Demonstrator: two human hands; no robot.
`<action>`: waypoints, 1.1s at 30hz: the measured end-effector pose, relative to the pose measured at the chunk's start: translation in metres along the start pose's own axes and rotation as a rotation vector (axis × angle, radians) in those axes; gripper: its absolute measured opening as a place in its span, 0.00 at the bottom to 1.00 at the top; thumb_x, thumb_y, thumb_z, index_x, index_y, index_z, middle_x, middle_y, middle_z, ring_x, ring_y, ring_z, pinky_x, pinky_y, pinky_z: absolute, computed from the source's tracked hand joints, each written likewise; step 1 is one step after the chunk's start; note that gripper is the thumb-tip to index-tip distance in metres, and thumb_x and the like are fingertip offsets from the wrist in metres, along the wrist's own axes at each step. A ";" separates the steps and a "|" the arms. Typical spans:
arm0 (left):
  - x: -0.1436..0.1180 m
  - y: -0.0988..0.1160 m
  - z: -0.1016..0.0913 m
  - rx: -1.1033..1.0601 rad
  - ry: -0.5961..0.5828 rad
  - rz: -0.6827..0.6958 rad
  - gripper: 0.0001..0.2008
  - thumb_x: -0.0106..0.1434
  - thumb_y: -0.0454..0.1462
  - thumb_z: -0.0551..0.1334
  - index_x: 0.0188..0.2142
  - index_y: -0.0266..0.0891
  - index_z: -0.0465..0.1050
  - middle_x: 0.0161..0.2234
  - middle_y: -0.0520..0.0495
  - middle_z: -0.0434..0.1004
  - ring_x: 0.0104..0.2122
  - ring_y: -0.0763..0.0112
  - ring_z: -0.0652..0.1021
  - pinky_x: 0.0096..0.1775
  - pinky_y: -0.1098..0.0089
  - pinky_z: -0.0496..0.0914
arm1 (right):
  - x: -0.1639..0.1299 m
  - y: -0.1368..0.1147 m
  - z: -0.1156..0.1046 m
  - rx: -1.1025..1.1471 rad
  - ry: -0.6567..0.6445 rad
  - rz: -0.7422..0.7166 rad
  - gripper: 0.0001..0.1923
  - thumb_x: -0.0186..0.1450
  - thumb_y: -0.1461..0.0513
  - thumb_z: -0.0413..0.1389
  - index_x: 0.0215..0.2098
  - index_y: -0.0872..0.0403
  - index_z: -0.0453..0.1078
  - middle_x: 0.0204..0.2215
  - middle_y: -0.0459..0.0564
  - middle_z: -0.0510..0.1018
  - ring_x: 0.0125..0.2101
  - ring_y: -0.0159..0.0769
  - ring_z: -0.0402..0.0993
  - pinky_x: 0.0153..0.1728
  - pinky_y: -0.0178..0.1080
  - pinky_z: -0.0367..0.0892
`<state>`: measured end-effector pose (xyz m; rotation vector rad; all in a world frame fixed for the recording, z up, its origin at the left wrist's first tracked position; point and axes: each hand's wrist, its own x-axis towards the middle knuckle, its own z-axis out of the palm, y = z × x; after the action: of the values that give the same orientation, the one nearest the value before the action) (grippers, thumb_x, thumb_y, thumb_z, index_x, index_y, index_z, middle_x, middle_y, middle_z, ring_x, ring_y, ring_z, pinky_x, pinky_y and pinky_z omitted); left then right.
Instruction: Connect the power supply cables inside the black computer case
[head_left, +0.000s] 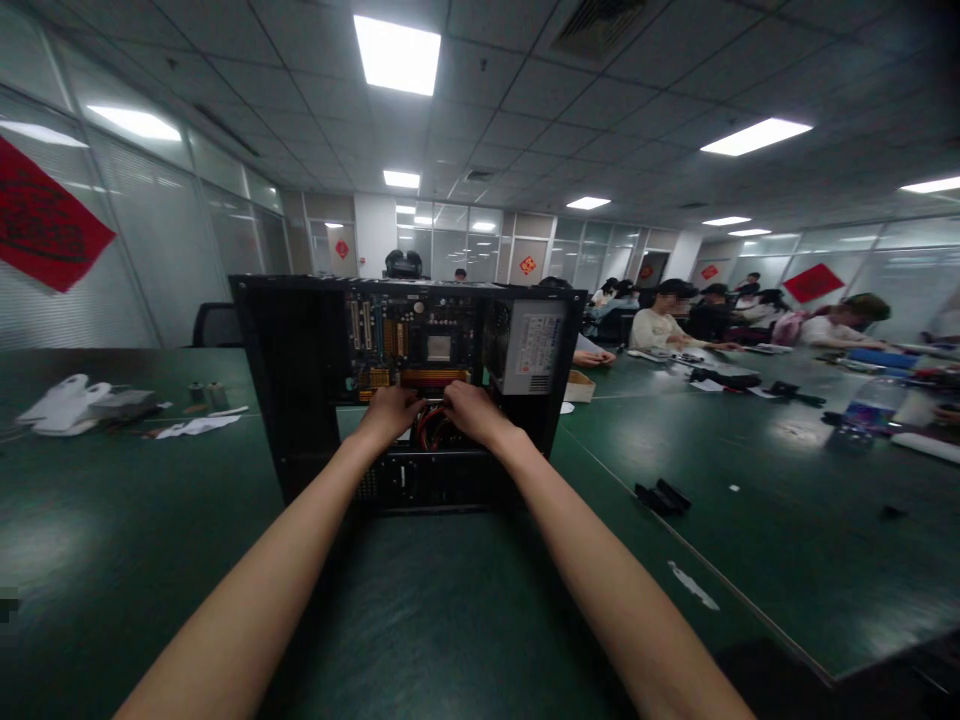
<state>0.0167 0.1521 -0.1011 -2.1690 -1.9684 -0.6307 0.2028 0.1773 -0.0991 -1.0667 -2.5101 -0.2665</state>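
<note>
An open black computer case [300, 380] lies on its side on the green table [135, 540] in front of me. Inside it I see a blue motherboard [412, 345] and a silver power supply [531, 350] on the right. Both my arms reach into the case. My left hand [390, 410] and my right hand [469, 408] rest close together at the lower edge of the motherboard, just above a bundle of red and black cables [431, 430]. Their fingers curl down onto something there; what they grip is hidden.
White parts and papers [75, 405] lie at the far left of the table. Small black pieces [661, 497] sit to the right of the case. Several other people sit at the table on the right [664, 322] with their own items.
</note>
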 end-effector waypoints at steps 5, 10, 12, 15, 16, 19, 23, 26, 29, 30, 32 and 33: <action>0.003 -0.009 0.011 -0.130 -0.107 -0.050 0.20 0.65 0.49 0.56 0.37 0.41 0.83 0.35 0.43 0.84 0.39 0.61 0.81 0.36 0.70 0.68 | 0.012 -0.003 0.001 -0.138 -0.063 -0.076 0.12 0.71 0.67 0.46 0.48 0.59 0.69 0.49 0.58 0.74 0.45 0.42 0.75 0.42 0.39 0.68; 0.006 -0.011 0.017 -0.174 -0.104 0.012 0.18 0.63 0.47 0.57 0.36 0.42 0.83 0.36 0.45 0.84 0.39 0.63 0.81 0.37 0.71 0.68 | 0.014 -0.003 0.003 -0.188 -0.099 -0.024 0.13 0.70 0.67 0.45 0.49 0.59 0.67 0.48 0.61 0.75 0.48 0.44 0.74 0.43 0.39 0.68; 0.006 -0.011 0.016 -0.185 -0.096 0.015 0.17 0.63 0.47 0.57 0.35 0.42 0.83 0.35 0.46 0.84 0.38 0.63 0.81 0.36 0.71 0.68 | 0.014 -0.003 0.004 -0.187 -0.101 -0.010 0.13 0.70 0.67 0.45 0.49 0.59 0.67 0.48 0.62 0.75 0.48 0.45 0.74 0.44 0.40 0.69; 0.006 -0.011 0.015 -0.184 -0.079 0.017 0.17 0.62 0.47 0.57 0.33 0.42 0.83 0.33 0.45 0.84 0.36 0.62 0.81 0.34 0.70 0.67 | 0.013 -0.005 0.004 -0.176 -0.105 0.015 0.13 0.70 0.67 0.46 0.49 0.58 0.67 0.48 0.62 0.76 0.47 0.46 0.75 0.44 0.41 0.69; 0.007 -0.011 0.015 -0.184 -0.078 0.015 0.17 0.62 0.47 0.57 0.33 0.42 0.83 0.33 0.45 0.84 0.36 0.62 0.81 0.34 0.70 0.67 | 0.013 -0.005 0.004 -0.171 -0.111 0.026 0.13 0.70 0.67 0.46 0.49 0.58 0.67 0.48 0.62 0.76 0.48 0.46 0.75 0.44 0.41 0.69; 0.008 -0.011 0.017 -0.175 -0.084 0.007 0.17 0.62 0.48 0.57 0.34 0.43 0.83 0.34 0.45 0.84 0.37 0.61 0.81 0.34 0.70 0.68 | 0.013 -0.004 0.004 -0.154 -0.120 0.048 0.12 0.70 0.66 0.47 0.49 0.57 0.67 0.48 0.62 0.76 0.49 0.46 0.75 0.46 0.41 0.68; 0.008 -0.010 0.017 -0.159 -0.080 -0.003 0.19 0.63 0.49 0.57 0.36 0.43 0.83 0.35 0.45 0.84 0.39 0.60 0.81 0.35 0.70 0.68 | 0.013 -0.002 0.005 -0.135 -0.104 0.034 0.11 0.70 0.66 0.48 0.48 0.57 0.68 0.48 0.61 0.77 0.49 0.45 0.75 0.47 0.40 0.67; 0.008 -0.009 0.015 -0.138 -0.091 -0.002 0.19 0.63 0.50 0.56 0.37 0.43 0.83 0.35 0.44 0.84 0.40 0.60 0.81 0.36 0.70 0.68 | 0.014 -0.002 0.007 -0.133 -0.088 0.037 0.12 0.70 0.67 0.46 0.47 0.58 0.68 0.47 0.61 0.77 0.48 0.46 0.75 0.46 0.41 0.68; 0.008 -0.007 0.014 -0.109 -0.084 -0.014 0.19 0.63 0.50 0.56 0.36 0.43 0.83 0.36 0.44 0.84 0.39 0.60 0.81 0.35 0.70 0.69 | 0.015 -0.002 0.008 -0.142 -0.084 0.045 0.13 0.69 0.69 0.45 0.47 0.58 0.69 0.47 0.61 0.78 0.47 0.47 0.76 0.45 0.42 0.69; 0.009 -0.006 0.014 -0.094 -0.073 -0.027 0.19 0.63 0.50 0.56 0.36 0.43 0.83 0.36 0.44 0.84 0.39 0.60 0.81 0.35 0.70 0.69 | 0.015 -0.002 0.007 -0.142 -0.082 0.043 0.13 0.69 0.69 0.45 0.47 0.58 0.69 0.46 0.61 0.78 0.47 0.47 0.76 0.44 0.42 0.69; 0.011 -0.005 0.013 -0.057 -0.033 -0.046 0.18 0.64 0.49 0.56 0.37 0.43 0.82 0.36 0.44 0.84 0.39 0.60 0.81 0.36 0.70 0.70 | 0.016 -0.002 0.007 -0.140 -0.083 0.037 0.13 0.69 0.69 0.45 0.47 0.58 0.69 0.46 0.61 0.78 0.47 0.47 0.77 0.44 0.41 0.69; 0.012 -0.004 0.012 -0.039 -0.013 -0.049 0.18 0.64 0.48 0.56 0.38 0.43 0.82 0.37 0.43 0.84 0.40 0.60 0.81 0.37 0.70 0.70 | 0.016 -0.002 0.006 -0.140 -0.088 0.038 0.13 0.70 0.69 0.45 0.47 0.58 0.69 0.46 0.61 0.78 0.47 0.46 0.77 0.45 0.41 0.69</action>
<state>0.0164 0.1683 -0.1081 -2.1578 -2.0382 -0.6696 0.1894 0.1881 -0.0982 -1.2034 -2.5776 -0.3975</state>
